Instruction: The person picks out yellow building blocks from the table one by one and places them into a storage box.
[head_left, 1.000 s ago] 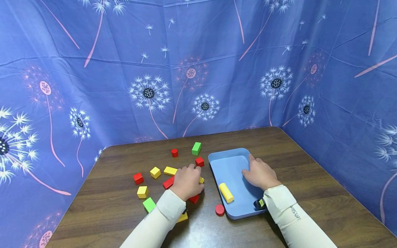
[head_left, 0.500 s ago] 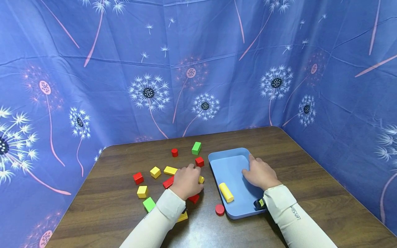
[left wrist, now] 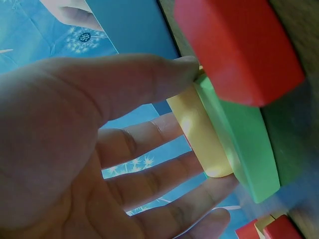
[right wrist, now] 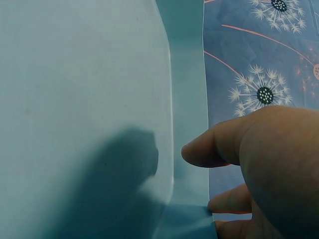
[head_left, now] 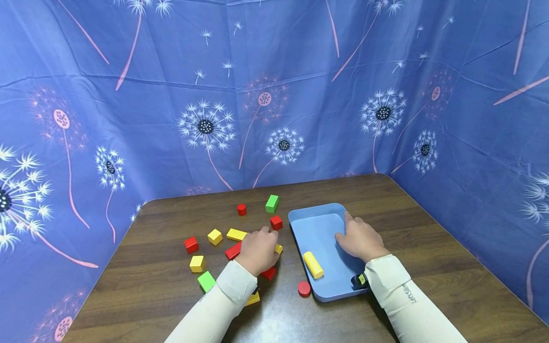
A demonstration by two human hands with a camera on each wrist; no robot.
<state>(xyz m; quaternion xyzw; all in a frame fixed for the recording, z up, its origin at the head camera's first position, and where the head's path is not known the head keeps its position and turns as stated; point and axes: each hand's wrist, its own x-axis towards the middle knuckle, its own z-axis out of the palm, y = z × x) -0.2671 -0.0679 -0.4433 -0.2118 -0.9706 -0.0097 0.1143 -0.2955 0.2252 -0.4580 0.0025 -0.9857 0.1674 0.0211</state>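
My left hand [head_left: 259, 249] reaches among the blocks left of the tray. In the left wrist view its thumb and fingers hold a yellow block [left wrist: 197, 132] with a rounded end, the thumb tip at the upper end. A green block [left wrist: 244, 144] stands right against it, and a red block [left wrist: 239, 50] lies nearer the camera. My right hand [head_left: 361, 240] rests at the right wall of the blue tray [head_left: 296, 216]. Its thumb hangs inside, apart from the wall, and other fingers touch the outer side. A yellow cylinder [head_left: 313, 265] lies in the tray.
On the wooden table [head_left: 141, 286] are a red disc [head_left: 304, 289], a red cylinder [head_left: 242, 209], a green block [head_left: 272, 204] at the back, a red cube [head_left: 276, 222] by the tray and several red, yellow and green blocks at left. A patterned blue cloth [head_left: 163, 166] hangs behind.
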